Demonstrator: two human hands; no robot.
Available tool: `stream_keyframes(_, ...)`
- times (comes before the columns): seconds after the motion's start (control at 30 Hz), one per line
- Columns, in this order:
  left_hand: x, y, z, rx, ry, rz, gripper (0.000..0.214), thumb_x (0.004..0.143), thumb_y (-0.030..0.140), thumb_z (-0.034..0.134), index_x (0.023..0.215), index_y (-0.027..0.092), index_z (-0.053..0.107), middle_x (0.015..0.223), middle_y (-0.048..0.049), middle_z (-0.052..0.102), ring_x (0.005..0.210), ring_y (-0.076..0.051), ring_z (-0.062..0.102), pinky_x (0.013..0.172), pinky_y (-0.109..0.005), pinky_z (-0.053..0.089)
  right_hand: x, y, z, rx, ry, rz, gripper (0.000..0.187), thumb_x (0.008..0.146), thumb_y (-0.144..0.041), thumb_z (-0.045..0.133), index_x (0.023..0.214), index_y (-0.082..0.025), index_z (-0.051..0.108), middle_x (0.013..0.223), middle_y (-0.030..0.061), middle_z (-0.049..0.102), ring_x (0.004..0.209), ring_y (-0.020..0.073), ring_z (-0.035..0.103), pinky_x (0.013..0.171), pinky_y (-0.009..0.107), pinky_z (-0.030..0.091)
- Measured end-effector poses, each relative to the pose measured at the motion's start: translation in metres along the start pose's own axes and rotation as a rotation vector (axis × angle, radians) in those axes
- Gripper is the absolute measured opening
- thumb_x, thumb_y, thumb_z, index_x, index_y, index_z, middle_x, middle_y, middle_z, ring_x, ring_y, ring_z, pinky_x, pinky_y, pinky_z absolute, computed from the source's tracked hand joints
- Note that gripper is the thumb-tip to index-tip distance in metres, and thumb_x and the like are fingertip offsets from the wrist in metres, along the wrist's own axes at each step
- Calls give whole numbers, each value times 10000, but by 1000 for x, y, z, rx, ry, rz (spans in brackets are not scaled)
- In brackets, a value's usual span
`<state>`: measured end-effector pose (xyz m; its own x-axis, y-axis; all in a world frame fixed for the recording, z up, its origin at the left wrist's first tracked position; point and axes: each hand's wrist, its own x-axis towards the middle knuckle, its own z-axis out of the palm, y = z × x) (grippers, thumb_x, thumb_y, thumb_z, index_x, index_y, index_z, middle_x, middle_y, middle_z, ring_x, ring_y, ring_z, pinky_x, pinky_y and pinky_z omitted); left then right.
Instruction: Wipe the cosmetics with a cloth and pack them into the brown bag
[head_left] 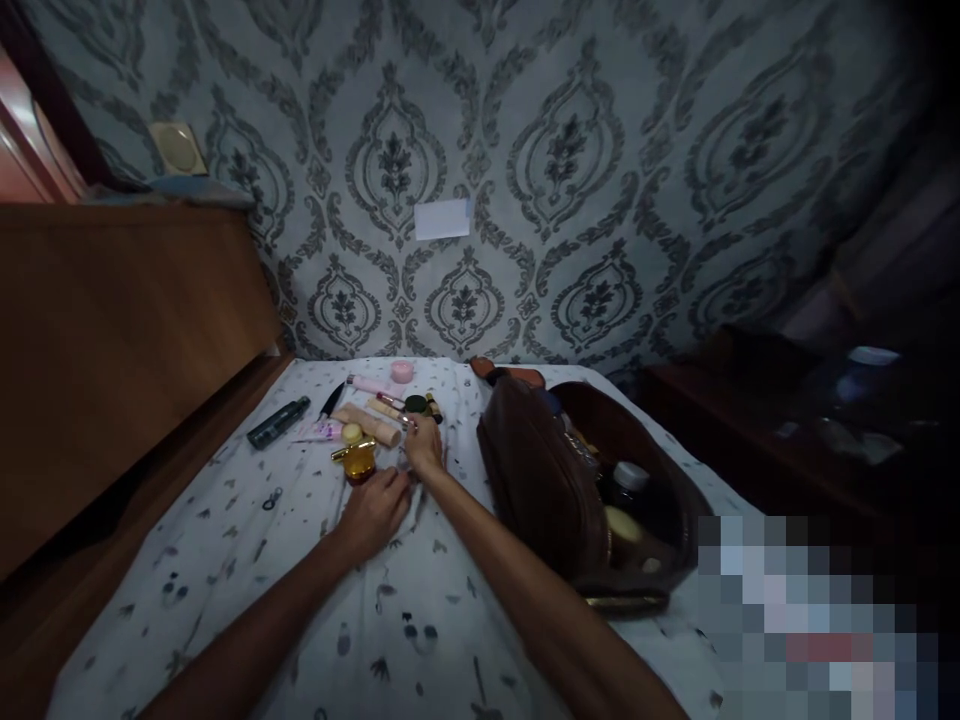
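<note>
My left hand (379, 510) rests knuckles-up on the white patterned sheet (225, 560), fingers curled, just below an amber perfume bottle (360, 462) with a gold cap. My right hand (424, 445) reaches a little farther, fingers closed around something small that I cannot make out, beside a beige tube (371, 422). Around them lie several cosmetics: a pink tube (369, 384), a pink jar (402, 371), a white-pink tube (319, 431), a dark green bottle (279, 422).
An open brown bag (547, 480) stands to the right of my arms with bottles inside. A wooden headboard (112, 340) runs along the left. Patterned wallpaper (570, 150) closes the far side. Dark furniture (787, 420) stands at the right.
</note>
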<state>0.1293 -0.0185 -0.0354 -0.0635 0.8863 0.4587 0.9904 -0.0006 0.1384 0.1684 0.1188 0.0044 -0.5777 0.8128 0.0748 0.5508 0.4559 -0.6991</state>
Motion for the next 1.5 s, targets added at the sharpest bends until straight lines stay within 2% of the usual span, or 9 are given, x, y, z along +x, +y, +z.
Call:
stream_keyframes(0.1,-3,4,-4,18,25,1,156,934,239,478,998,162,597,923,-79,616,884,-224,610,755,-346,531,10,-2,10,-87,-19,16,413,861,-170,528,1264,-204,607,1231,157,572,1119,278,615,865,337,499)
stream_keyframes(0.23,-6,3,-5,-1,-1,-2,208,906,323,563,1044,170,592,959,-82,610,918,-248,594,747,-362,523,17,1,19,-181,-16,2,377,880,-182,502,1247,-209,588,1240,158,541,1159,279,588,872,340,476)
stream_keyframes(0.43,-6,-8,2,-86,24,23,118,899,197,527,1006,200,576,937,-59,610,902,-223,593,778,-348,511,19,2,22,-276,-2,-11,351,880,-167,496,1230,-190,516,1247,130,528,1148,244,578,868,340,454)
stream_keyframes(0.6,-6,-12,4,-136,44,12,143,903,150,489,1011,201,568,938,-56,617,892,-209,600,774,-332,507,15,5,19,-304,-6,-48,277,910,-179,475,1179,-179,543,1183,119,579,1087,225,595,805,306,454)
stream_keyframes(0.7,-7,-12,5,-147,56,2,145,906,146,482,1012,196,568,927,-58,616,875,-206,600,757,-326,506,10,8,15,-316,-2,-61,270,917,-200,481,1176,-196,560,1145,100,602,1041,217,608,771,294,455)
stream_keyframes(0.9,-6,-13,6,-151,59,31,134,923,179,476,1016,178,572,929,-72,629,871,-215,602,757,-331,510,-2,3,12,-339,44,-126,279,938,-242,433,1148,-203,612,1225,105,548,1068,204,590,800,287,449)
stream_keyframes(1.2,-6,-13,6,-197,59,15,158,919,195,469,1038,190,573,961,-79,627,913,-225,600,799,-350,506,1,-1,20,-372,24,-246,381,942,-458,460,1128,-184,647,1158,104,596,1028,214,585,813,304,451)
stream_keyframes(1.33,-6,-12,6,-162,48,26,140,926,190,457,1012,187,568,954,-81,625,913,-229,593,795,-353,499,18,-12,22,-416,45,-303,352,972,-388,422,1140,-173,644,1196,121,591,1122,228,537,892,310,427)
stream_keyframes(1.5,-4,-9,0,-140,8,4,126,929,174,467,1003,190,568,918,-68,613,878,-219,585,777,-344,497,76,-30,27,-489,-2,-352,286,969,-240,456,1151,-114,637,1212,167,610,1187,256,513,983,355,403)
